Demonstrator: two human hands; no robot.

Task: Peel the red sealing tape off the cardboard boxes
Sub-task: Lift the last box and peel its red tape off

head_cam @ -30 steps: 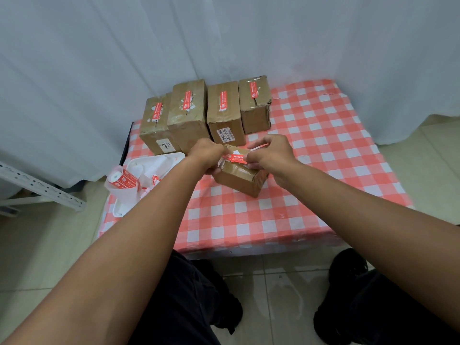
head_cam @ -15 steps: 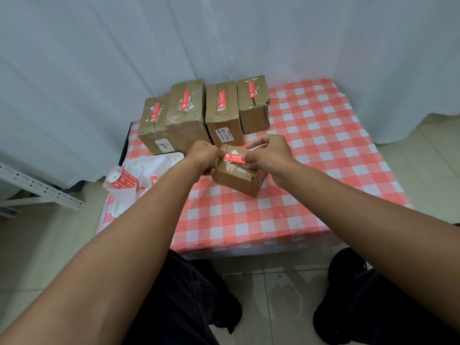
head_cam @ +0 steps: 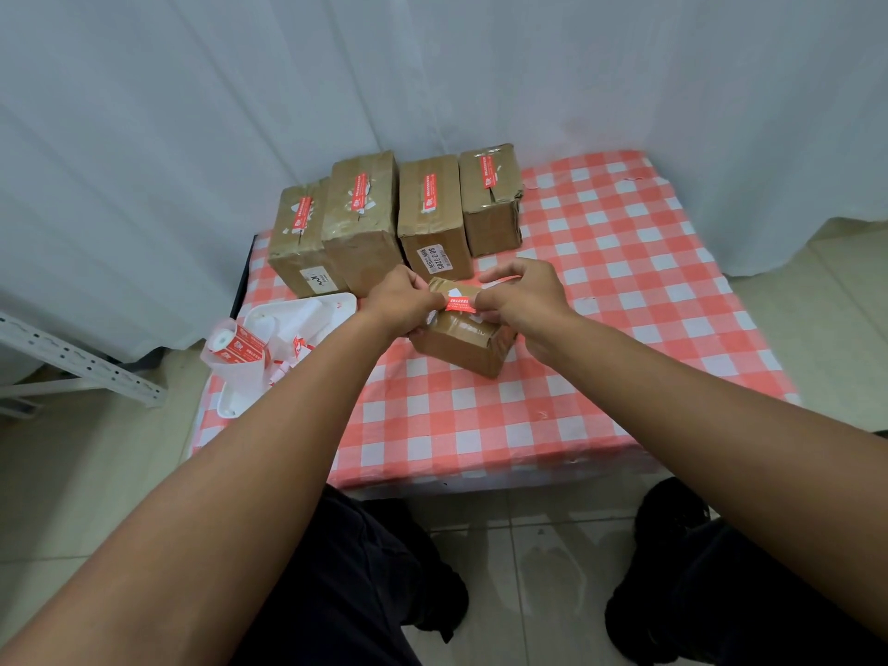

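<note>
White curtains back a checkered table [head_cam: 600, 290]; both hands' fingers [head_cam: 485, 300] pinch red tape [head_cam: 460, 303].

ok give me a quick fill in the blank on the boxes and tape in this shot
1. Both hands work on the small box, which lies ____ the row of boxes.
2. The row at the back holds ____ boxes.
3. The tablecloth is checked white and ____.
4. The white tray lies to the person's ____.

Missing words: in front of; four; red; left

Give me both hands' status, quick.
Left hand: grips the box at its left end.
Right hand: pinches the red tape on the box.
</note>
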